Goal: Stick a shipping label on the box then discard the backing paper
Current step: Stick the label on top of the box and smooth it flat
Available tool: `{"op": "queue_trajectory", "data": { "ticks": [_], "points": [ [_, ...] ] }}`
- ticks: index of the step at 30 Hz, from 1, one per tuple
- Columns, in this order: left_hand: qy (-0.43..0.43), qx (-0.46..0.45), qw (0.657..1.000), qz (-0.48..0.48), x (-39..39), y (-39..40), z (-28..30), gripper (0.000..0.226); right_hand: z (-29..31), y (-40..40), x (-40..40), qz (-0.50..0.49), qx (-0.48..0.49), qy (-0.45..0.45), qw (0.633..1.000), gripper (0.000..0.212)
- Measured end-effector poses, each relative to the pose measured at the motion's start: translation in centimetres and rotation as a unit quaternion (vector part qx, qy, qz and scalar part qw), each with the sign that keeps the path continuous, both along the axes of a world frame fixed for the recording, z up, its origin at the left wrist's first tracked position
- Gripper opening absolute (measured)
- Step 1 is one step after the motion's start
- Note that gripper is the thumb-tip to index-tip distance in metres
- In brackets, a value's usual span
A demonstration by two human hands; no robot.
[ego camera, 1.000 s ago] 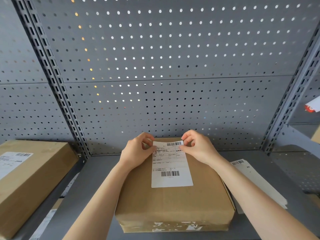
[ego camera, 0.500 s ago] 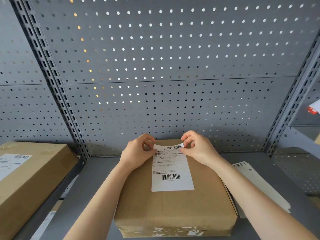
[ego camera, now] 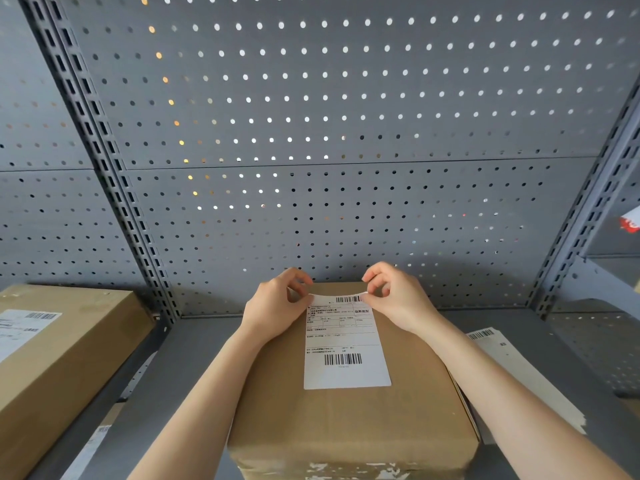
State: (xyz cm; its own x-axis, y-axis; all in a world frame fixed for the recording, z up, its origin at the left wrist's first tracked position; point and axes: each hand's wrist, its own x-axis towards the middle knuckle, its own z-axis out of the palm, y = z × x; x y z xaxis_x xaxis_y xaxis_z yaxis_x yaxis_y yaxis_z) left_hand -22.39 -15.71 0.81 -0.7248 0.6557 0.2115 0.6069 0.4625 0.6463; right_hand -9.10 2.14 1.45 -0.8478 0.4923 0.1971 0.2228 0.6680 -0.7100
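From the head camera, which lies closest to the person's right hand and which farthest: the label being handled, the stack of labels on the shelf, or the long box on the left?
1. Shipping label: pinched by the right hand, on the box.
2. Stack of labels: on the shelf, to the right.
3. Long box: far left.

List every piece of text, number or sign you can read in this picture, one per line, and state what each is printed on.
"业务类型": boxed heading on the shipping label, near its far right corner, on the middle box.
Its barcodes and fine print: too small to read.
Label on the left box: blurred.
Barcoded sheets right of the middle box: unreadable.
Red-and-white tag at far right: unreadable.
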Motion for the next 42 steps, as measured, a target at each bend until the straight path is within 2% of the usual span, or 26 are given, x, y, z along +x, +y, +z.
{"op": "queue_trajectory", "data": {
  "ticks": [8,21,25,30,34,37,42],
  "points": [
    [0.011,-0.007,1.000,-0.004,0.0,0.0,0.0,0.024,0.0,0.2,-0.4,-0.002,-0.003,0.002,1.000,0.020],
    [0.069,0.022,0.997,0.010,0.1,0.0,-0.2,0.016,0.1,0.0,0.1,-0.021,0.057,-0.010,0.998,0.017],
    [0.076,0.012,0.997,-0.015,1.2,-0.4,0.1,0.025,0.5,-1.1,1.1,0.004,0.100,-0.030,0.995,0.023],
    [0.070,-0.067,0.988,-0.122,3.4,-0.4,0.6,0.041,0.8,-3.4,1.7,0.098,0.173,-0.119,0.973,0.052],
    [0.115,-0.187,0.964,-0.151,4.0,-0.4,0.0,0.052,0.0,-3.9,1.8,0.141,0.230,-0.203,0.941,0.056],
    [0.133,-0.226,0.954,-0.143,4.3,-0.5,-0.2,0.054,-0.3,-4.0,2.0,0.136,0.247,-0.235,0.930,0.058],
    [0.114,-0.252,0.955,-0.106,4.2,-0.9,-0.4,0.060,-0.4,-3.6,2.5,0.080,0.245,-0.248,0.934,0.066]
  ]
}}
